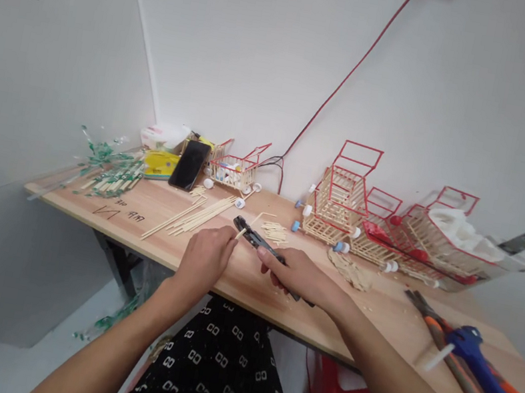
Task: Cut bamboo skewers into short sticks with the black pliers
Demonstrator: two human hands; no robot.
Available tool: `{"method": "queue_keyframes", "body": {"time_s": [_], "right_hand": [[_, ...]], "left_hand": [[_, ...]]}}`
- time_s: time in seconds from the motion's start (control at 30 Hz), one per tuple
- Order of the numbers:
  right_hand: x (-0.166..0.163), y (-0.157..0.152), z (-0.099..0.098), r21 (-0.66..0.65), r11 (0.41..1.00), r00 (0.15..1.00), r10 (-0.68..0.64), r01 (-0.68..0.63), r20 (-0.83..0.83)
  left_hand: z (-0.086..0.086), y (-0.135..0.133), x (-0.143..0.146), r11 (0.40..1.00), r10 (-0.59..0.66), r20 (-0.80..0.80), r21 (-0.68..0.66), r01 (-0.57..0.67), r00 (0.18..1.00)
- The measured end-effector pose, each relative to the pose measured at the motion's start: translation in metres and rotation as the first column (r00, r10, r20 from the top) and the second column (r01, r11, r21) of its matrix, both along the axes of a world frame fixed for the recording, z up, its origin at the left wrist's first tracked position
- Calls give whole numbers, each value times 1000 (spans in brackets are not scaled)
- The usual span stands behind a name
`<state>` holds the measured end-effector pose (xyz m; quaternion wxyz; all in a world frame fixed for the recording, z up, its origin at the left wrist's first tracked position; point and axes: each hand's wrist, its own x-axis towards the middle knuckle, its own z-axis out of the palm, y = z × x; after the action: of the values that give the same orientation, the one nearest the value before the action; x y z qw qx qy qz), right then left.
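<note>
My left hand (206, 256) is closed, its fingertips pinching a thin wooden stick (240, 234) near the table's front edge. My right hand (297, 272) is wrapped around the handles of black pliers (252, 233). The pliers' head points up and left, close to my left fingertips, with the stick at the jaws. Whether the jaws touch the stick I cannot tell. Just beyond the tool lies a small pile of short cut sticks (274, 231). Several long sticks (203, 216) lie left of it.
Miniature stick carts with red rims (341, 197) line the back right; a smaller cart (234, 171) stands behind the sticks. A phone (190, 165) leans beside a yellow packet (160, 165). Green-tipped sticks (117, 174) lie far left. A blue glue gun (481, 364) and orange-handled pliers (441, 336) lie right.
</note>
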<state>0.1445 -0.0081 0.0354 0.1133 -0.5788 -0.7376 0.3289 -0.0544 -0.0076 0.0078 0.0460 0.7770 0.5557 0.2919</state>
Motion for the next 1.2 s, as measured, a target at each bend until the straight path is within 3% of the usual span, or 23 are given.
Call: {"method": "queue_keyframes", "body": {"time_s": [0.23,0.43,0.67,1.2], "right_hand": [[-16,13,-18,173,980,973,58,-98,225],[-26,25,-30,163,980,923,46,-116,381],[-28,32,-31,161,968,911,115,-192,396],[-28,33,-36,241,939,913,142,-247,383]], "left_hand": [[-19,-2,-4,993,84,-175,-70,-97,981],[-24,-2,-8,981,122,-224,-121,-152,967],[-17,-3,-10,971,126,-202,-177,-163,971],[-28,1,-19,971,128,-28,-200,-131,991]]}}
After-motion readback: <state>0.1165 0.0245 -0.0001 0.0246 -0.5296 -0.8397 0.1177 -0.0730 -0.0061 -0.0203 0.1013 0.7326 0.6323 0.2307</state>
